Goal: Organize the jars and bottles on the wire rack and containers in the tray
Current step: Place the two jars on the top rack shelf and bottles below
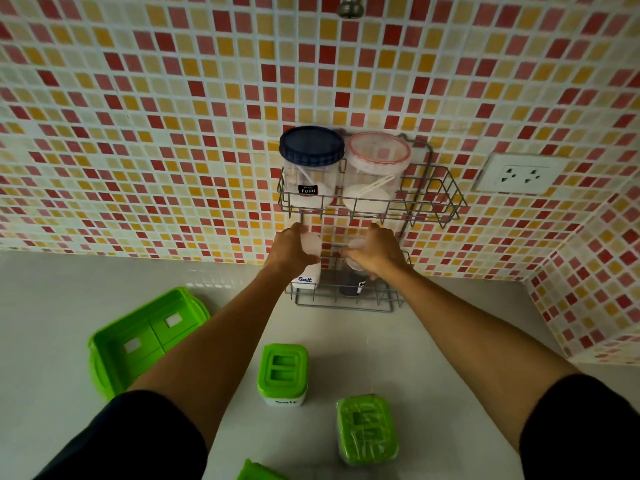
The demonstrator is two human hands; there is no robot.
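A two-tier wire rack point(436, 199) hangs on the tiled wall. Its upper shelf holds a blue-lidded jar point(310, 168) labelled "FU FU" and a clear jar with a red-rimmed lid point(375, 174). In the lower shelf, my left hand point(294, 249) is closed around the white cap of a bottle labelled "Salt" point(306, 277). My right hand point(375, 252) grips the top of a dark bottle point(353, 284) beside it. On the counter lie an empty green tray point(138, 337) and three green-lidded containers point(282, 374) point(367, 429) point(259, 472), the last cut off by the frame's bottom edge.
A white wall socket point(519, 174) sits to the right of the rack. The white counter point(52, 323) meets the mosaic wall behind and a tiled side wall point(595, 299) at the right. A metal fitting point(349, 5) shows at the top edge.
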